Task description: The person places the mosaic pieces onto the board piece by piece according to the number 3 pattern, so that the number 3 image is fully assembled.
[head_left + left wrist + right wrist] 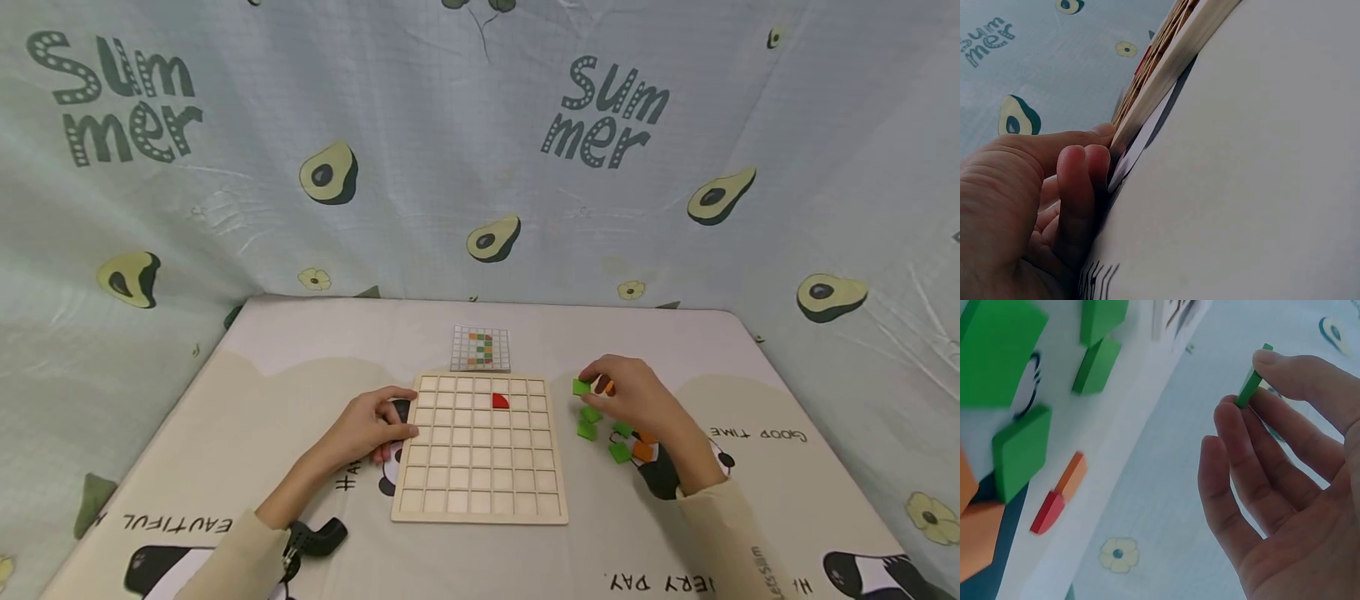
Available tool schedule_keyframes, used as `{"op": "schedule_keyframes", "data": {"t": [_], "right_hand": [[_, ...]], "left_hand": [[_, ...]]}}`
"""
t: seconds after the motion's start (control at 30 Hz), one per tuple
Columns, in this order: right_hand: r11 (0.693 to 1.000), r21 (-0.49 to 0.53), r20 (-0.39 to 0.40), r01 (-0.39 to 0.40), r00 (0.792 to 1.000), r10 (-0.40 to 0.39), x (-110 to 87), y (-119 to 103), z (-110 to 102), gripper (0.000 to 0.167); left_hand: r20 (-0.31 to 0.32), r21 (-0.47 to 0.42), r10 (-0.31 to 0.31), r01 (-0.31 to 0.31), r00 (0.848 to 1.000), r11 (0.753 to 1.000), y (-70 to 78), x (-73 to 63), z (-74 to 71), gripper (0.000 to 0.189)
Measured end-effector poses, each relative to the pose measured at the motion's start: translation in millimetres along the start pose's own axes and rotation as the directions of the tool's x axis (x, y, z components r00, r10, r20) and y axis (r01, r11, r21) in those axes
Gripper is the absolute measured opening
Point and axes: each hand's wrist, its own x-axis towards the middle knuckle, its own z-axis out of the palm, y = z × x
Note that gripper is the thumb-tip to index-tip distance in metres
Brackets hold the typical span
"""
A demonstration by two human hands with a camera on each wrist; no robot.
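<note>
A wooden grid board (480, 523) lies on the table, with one red quarter-round tile (500, 402) in a cell of its upper part. My left hand (369, 425) rests thumb and index fingertips on the board's left rim; the other fingers are bent beside it. The left wrist view shows the hand (1054, 187) against the rim's side (1166, 81). Right of the board, my right hand (633, 392) pinches a green square tile (581, 387) between thumb and fingertips. The right wrist view shows this tile (1252, 381) edge-on, raised off the table.
Several loose green tiles (587, 429) and orange tiles (642, 451) lie right of the board, under and beside my right hand. A small orange tile (1072, 475) touches a red one (1047, 512). A card with a coloured grid pattern (480, 348) lies behind the board.
</note>
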Motion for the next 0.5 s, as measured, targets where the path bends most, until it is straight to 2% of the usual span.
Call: {"op": "schedule_keyframes", "data": {"t": [0.5], "right_hand": [[0.997,0.012,0.041,0.083,0.996,-0.083,25.4,-33,21,0.017]], "left_hand": [[0.0,-0.013,-0.002,0.002,1.0,1.0,-0.1,-0.8,-0.3,0.06]]}}
